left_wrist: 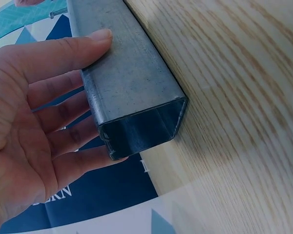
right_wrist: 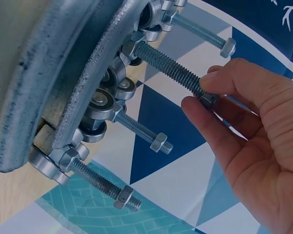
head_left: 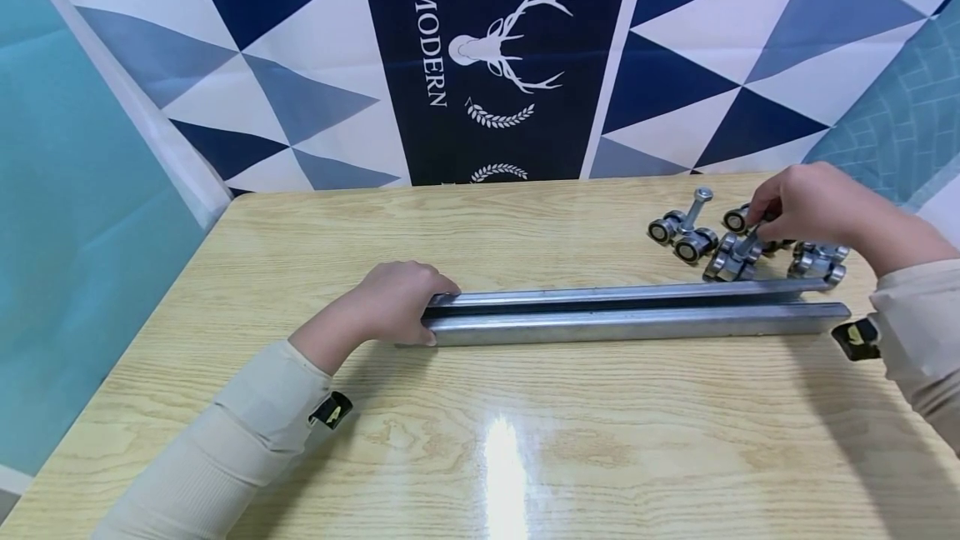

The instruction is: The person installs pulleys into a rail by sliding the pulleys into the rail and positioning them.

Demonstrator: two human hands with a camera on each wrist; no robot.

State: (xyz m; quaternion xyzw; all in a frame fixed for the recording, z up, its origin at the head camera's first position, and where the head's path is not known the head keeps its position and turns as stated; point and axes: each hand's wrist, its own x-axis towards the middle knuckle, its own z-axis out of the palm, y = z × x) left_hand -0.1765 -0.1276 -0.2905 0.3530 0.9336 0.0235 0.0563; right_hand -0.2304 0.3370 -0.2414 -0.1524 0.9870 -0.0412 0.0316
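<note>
Now your right hand pinches a roller trolley's bolt while your left grips the channel

You have the roller trolley (head_left: 733,265) near the far right corner of the counter (head_left: 600,432), just behind the right end of the metal channel (head_left: 622,325). Your right hand (head_left: 817,202) is nearly closed, thumb and fingertips pinching the free end of the trolley's threaded bolt (right_wrist: 171,67); you cannot tell from these views whether its wheels are lifted. Close around it sit three other trolleys (head_left: 684,233), also toward the far right corner, and the leftmost one's bolt points up, slightly tilted.

The channel lies slot up, roughly parallel to the counter's far edge, from about mid-counter toward the right edge. Your left hand (head_left: 393,298) is partly closed around its left end, thumb on the near wall and fingers reaching to the far side. The left wrist view shows that end's hollow opening (left_wrist: 144,129).

Farther out, you wear pale sleeves (head_left: 251,423) with a small black tag (head_left: 330,411) at each cuff. Beyond the far edge hangs a patterned cloth (head_left: 487,140) with triangles, a white deer head and the word MODERN; plain teal cloth (head_left: 82,232) borders the left edge.
</note>
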